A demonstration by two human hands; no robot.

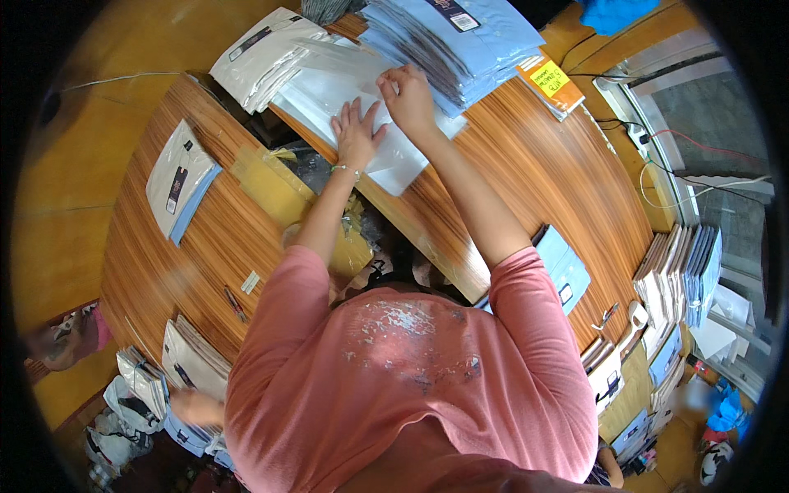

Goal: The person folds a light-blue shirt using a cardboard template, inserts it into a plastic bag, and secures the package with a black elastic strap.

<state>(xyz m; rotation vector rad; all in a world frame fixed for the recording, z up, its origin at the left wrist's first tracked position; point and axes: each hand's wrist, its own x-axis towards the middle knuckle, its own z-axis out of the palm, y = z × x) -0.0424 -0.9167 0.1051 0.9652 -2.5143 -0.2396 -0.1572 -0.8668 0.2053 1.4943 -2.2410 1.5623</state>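
My left hand lies flat with its fingers spread on a pile of clear plastic bags on the wooden table. Just right of it, my right hand is raised a little over the same bags, its fingertips pinched together. Whatever is between those fingertips is too fine to make out. Beside my right hand rises a tall stack of folded light blue shirts, bagged and tagged. Beyond my left hand is a stack of bagged white shirts.
A bagged white and blue shirt lies on the left tabletop. An open gap with yellowish plastic splits the table. An orange booklet is at the far right. Another person's blurred hand shows at lower left, near folded shirts.
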